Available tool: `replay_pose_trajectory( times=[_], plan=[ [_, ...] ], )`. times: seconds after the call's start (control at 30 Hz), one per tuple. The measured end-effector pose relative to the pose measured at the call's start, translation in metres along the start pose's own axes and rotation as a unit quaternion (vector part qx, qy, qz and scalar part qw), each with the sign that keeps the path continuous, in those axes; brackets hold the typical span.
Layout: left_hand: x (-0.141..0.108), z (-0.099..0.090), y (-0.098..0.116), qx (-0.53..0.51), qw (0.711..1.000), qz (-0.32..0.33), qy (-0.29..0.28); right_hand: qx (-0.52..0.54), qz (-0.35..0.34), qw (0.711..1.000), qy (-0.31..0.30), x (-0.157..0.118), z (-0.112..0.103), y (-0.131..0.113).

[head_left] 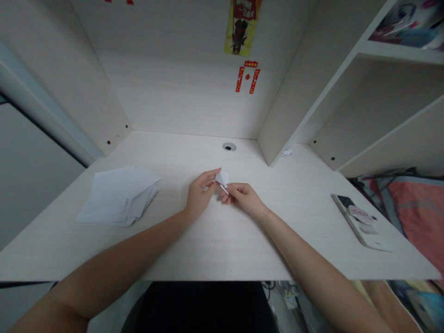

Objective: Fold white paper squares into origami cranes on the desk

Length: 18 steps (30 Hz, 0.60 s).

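Observation:
A small folded piece of white paper is held above the desk, between both hands. My left hand pinches its left edge between thumb and fingers. From the lower right, my right hand grips a narrow folded part of the same paper, its other fingers curled beneath. The finer folds are too small to make out.
A loose stack of white paper sheets lies on the desk at the left. A phone in a light case rests at the right. Behind are a round cable hole and an upright shelf panel.

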<state>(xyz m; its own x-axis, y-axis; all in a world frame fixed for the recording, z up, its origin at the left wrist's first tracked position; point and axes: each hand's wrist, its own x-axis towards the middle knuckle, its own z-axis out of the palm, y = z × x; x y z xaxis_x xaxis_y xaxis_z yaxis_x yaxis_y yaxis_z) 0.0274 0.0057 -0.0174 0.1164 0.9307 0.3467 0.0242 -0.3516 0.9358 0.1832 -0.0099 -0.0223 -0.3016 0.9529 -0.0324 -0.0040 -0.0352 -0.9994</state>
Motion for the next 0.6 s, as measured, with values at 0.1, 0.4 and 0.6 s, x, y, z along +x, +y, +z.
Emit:
replay_pose_trajectory(
  times=[0.1, 0.4, 0.6],
  plan=[
    [0.0003, 0.0001, -0.0008, -0.009, 1.0, -0.006, 0.001, -0.032, -0.019, 0.999, 0.01, -0.0002, 0.0001, 0.0013],
    [-0.0001, -0.0007, -0.0003, -0.027, 1.0, -0.01, -0.008, -0.107, -0.056, 0.992, 0.042, -0.004, 0.0007, -0.0009],
    [-0.0003, -0.0008, 0.0021, -0.035, 0.999, -0.013, -0.017, -0.074, -0.115, 0.984, 0.116, -0.0017, 0.0007, -0.0046]
  ],
)
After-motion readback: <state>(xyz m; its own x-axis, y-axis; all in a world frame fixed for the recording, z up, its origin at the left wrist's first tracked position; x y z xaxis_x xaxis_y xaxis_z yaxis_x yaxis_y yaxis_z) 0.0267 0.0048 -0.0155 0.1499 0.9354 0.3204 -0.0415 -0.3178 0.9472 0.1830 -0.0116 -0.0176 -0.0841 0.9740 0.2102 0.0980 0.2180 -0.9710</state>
